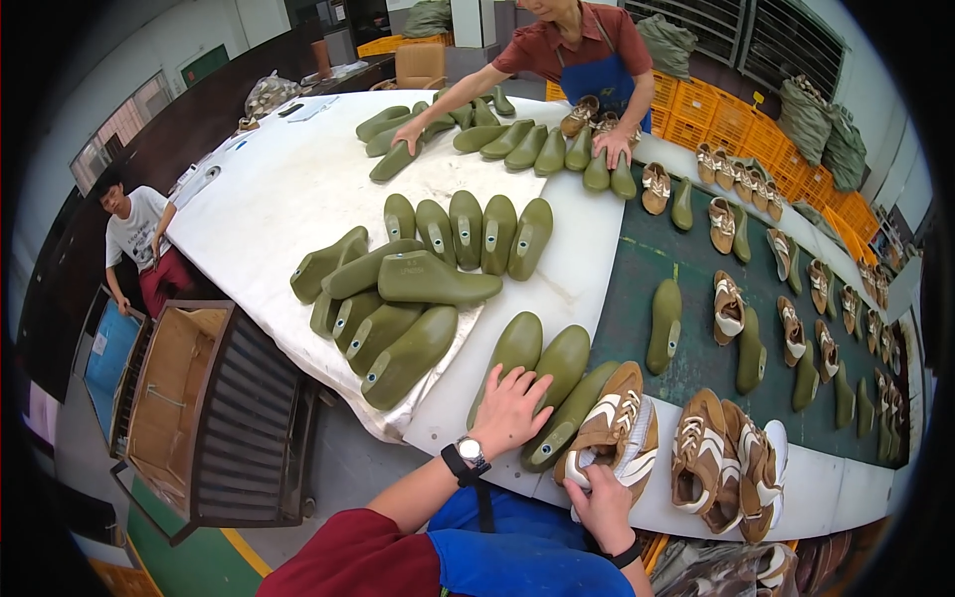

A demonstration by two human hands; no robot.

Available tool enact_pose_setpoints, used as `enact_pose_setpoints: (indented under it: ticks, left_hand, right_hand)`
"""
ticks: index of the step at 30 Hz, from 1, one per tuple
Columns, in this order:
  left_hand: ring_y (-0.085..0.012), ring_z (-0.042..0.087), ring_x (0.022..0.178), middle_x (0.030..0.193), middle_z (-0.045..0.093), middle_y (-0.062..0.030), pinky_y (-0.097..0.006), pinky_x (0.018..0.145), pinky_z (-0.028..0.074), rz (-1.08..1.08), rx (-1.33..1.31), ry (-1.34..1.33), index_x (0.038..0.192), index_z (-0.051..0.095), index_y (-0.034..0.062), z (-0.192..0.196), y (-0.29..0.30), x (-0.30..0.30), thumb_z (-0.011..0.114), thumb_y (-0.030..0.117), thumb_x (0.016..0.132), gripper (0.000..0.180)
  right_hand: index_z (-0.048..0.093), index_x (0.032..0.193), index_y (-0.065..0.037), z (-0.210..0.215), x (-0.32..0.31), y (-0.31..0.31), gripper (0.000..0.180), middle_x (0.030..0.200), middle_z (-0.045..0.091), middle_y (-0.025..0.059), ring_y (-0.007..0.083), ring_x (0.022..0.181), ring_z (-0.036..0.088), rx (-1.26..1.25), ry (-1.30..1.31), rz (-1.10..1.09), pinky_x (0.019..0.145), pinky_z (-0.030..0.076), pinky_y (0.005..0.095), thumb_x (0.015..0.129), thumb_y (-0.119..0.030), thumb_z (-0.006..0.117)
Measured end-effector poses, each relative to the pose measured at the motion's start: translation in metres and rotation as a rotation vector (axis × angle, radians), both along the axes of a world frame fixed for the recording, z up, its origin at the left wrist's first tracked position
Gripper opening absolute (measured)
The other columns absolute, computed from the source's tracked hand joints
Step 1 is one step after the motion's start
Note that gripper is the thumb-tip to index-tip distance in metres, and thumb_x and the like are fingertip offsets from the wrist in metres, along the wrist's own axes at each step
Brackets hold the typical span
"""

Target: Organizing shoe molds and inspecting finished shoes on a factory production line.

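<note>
Shoe lasts, olive-green and foot-shaped, lie at the near edge of the table, and my left hand rests open and flat on them, fingers spread across the nearest green last with a second last just beside it on the right and a third last angled below that one. My right hand is closed on the heel end of a brown and white sneaker, pinching its white sole edge, and the shoe lies tilted against the third last at the table's front rim. I wear a black wristwatch on my left wrist and a black band on my right. Just right of the held shoe sit more brown sneakers, packed side by side on the white strip of the table. Farther left, a pile of green lasts lies on a white sheet, some stacked over others. On the dark green part of the table, rows of sneakers and single lasts run away to the right. Across the table a person in a red shirt and blue apron leans in, both hands down on another group of lasts. At the left, beyond the table, another person in a white shirt stands near a wooden crate.
</note>
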State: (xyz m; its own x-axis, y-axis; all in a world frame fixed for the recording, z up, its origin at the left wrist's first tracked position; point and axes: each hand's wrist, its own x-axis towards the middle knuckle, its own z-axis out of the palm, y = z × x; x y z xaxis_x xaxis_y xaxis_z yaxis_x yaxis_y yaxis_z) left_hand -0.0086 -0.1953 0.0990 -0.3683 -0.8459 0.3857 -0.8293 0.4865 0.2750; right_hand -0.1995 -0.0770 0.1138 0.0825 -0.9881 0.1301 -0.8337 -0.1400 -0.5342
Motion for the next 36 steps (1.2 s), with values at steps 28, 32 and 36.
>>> enact_pose_setpoints:
  ticks: [28,32,36]
  left_hand:
    - [-0.0281,0.048,0.113,0.113,0.057,-0.0108,-0.051,0.103,0.026,0.001,0.011,0.001,0.119,0.054,0.0111,-0.001,-0.0018,-0.0001,0.062,0.031,0.08,0.045]
    - [-0.0281,0.048,0.113,0.113,0.057,-0.0109,-0.051,0.103,0.025,0.004,0.01,0.002,0.12,0.054,0.011,-0.0001,-0.0017,-0.0004,0.062,0.031,0.079,0.046]
    - [-0.0282,0.048,0.113,0.113,0.057,-0.0108,-0.051,0.103,0.025,0.004,0.015,-0.003,0.12,0.053,0.011,0.0014,-0.0021,-0.0007,0.062,0.031,0.079,0.046]
  right_hand:
    - [0.058,0.083,-0.007,-0.0007,0.0007,-0.0021,0.026,0.075,0.056,0.0104,0.0329,0.063,0.059,-0.019,-0.004,0.011,0.053,0.047,0.0418,0.077,-0.03,0.068]
    - [0.058,0.083,-0.007,-0.0002,0.0004,-0.0026,0.026,0.074,0.055,0.0107,0.0329,0.062,0.058,-0.016,-0.002,0.015,0.053,0.046,0.0415,0.077,-0.03,0.068]
    - [0.058,0.082,-0.007,0.0012,0.0003,-0.0029,0.026,0.074,0.056,0.0109,0.0329,0.062,0.059,0.007,0.001,0.015,0.053,0.047,0.0415,0.077,-0.031,0.068]
